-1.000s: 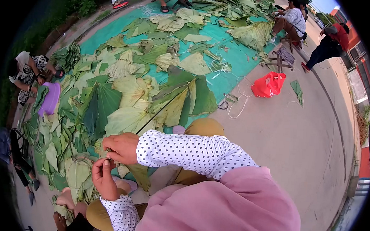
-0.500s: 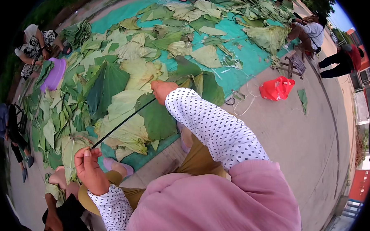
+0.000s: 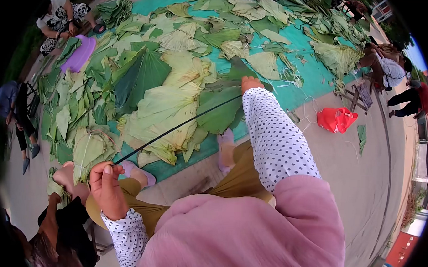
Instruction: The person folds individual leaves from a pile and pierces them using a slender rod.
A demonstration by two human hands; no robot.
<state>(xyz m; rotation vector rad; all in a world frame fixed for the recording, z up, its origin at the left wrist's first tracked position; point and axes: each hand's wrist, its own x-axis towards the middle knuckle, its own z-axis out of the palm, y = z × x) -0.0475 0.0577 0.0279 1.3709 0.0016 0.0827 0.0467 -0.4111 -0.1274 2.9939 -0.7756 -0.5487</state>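
Observation:
A dark cord (image 3: 176,128) runs taut and slanting between my two hands, above large green and yellowish leaves (image 3: 170,100). Its lower end is pinched between the thumb and fingers of my left hand (image 3: 107,188). My right hand (image 3: 252,83) is closed round the upper end, over a dark green leaf (image 3: 218,106); its palm side is hidden. A tied bundle of pale leaves (image 3: 94,149) lies just above my left hand.
Leaves cover much of a green sheet (image 3: 174,172). A purple basin (image 3: 80,53) stands at the left beside a seated person. A red bag (image 3: 336,120) and a low stool (image 3: 358,96) are on the pavement at the right. Other people sit at both sides.
My hands were together a second ago and are now far apart, the cord stretched between them. My right hand has moved up and right. The view has shifted as well.

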